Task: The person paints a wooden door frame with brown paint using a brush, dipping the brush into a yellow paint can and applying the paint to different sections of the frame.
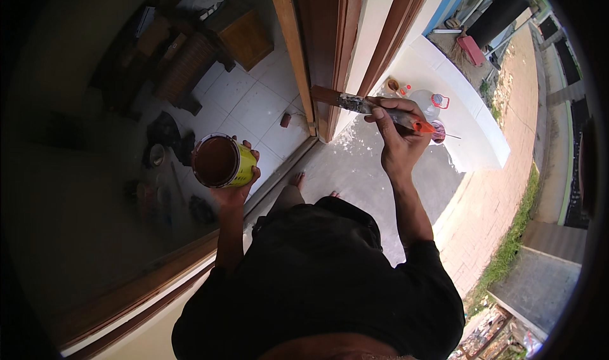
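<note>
My left hand (233,195) is wrapped round a yellow paint can (245,164) and holds it out in front of the doorway. Brown paint (214,159) shows inside its round mouth. Higher up and to the right, my right hand (404,139) grips a flat paintbrush (352,103) by its handle, whose end is orange-red. Its brown bristles point left and overlap the brown wooden door frame (330,49); whether they touch the wood I cannot tell. The metal band of the brush is smeared with paint.
Beyond the doorway, a wooden cabinet (244,36) stands on white floor tiles (254,106). A small brown block-like piece (285,119) lies near the threshold. On the porch, a clear plastic jug (425,103) with a red handle stands among small containers. A low white ledge (485,131) borders the porch.
</note>
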`<state>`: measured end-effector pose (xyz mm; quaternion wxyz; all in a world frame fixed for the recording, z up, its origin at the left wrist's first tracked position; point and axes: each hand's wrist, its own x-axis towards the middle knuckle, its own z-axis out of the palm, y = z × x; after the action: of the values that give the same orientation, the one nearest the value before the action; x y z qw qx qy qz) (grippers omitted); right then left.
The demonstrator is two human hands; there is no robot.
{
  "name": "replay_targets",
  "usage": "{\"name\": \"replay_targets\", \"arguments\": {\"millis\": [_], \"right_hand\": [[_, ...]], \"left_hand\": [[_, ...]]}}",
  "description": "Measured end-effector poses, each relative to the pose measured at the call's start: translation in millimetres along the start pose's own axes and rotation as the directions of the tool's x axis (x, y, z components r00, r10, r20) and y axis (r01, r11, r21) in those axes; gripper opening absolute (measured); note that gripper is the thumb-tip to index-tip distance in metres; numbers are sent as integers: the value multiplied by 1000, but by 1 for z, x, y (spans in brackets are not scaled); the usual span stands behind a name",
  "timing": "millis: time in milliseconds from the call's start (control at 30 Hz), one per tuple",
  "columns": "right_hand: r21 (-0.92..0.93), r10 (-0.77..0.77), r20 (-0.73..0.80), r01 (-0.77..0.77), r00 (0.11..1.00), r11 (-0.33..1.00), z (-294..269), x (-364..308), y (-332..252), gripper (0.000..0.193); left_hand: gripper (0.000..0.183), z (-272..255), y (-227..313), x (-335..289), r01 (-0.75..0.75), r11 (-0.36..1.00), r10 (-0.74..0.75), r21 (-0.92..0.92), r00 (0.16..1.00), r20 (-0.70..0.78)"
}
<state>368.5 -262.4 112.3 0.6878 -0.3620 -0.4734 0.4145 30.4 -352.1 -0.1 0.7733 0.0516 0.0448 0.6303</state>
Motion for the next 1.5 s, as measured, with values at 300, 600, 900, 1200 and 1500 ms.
{"name": "replay_targets", "arguments": {"millis": [300, 600, 900, 1200, 1500], "right_hand": [[156, 243, 125, -261, 962, 953, 36, -2, 29, 15], [383, 494, 199, -531, 846, 755, 81, -42, 77, 15], [413, 566, 17, -521, 825, 747, 141, -109, 79, 19], [415, 535, -69, -464, 842, 783, 161, -122, 88, 21], [395, 566, 30, -530, 824, 750, 169, -79, 113, 16]], "left_hand": [[94, -18, -8, -5, 31, 999, -31, 14, 999, 35], [101, -60, 42, -12, 120, 993, -120, 13, 988, 101], [106, -115, 119, -29, 176, 983, -179, -55, 983, -45], [100, -87, 160, 5, 380, 898, -382, -220, 923, 33], [100, -97, 174, 54, 435, 880, -434, -192, 900, 47]]}}
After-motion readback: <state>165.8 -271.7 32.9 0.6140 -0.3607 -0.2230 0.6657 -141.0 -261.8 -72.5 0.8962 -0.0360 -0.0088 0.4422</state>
